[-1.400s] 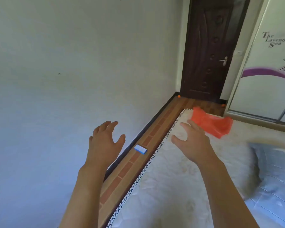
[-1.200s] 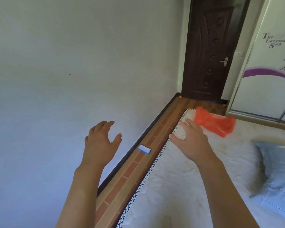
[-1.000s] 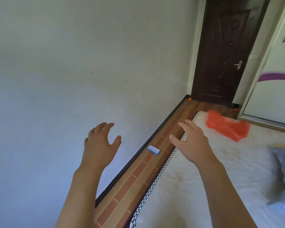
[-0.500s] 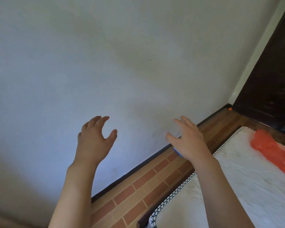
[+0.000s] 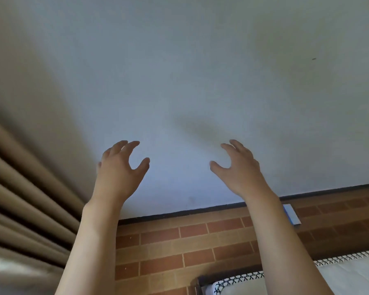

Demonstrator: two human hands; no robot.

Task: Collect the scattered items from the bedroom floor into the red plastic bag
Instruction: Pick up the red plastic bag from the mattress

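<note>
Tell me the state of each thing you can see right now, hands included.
left hand: raised before the wall, fingers loosely curved, holding nothing.
right hand: raised, fingers loosely curved, holding nothing.
blue and white item: lying on the brick-patterned floor by the wall, partly hidden behind the right forearm.
curtain: hanging in folds.

Pale wall (image 5: 200,71) (brick-patterned floor (image 5: 168,248))
</note>
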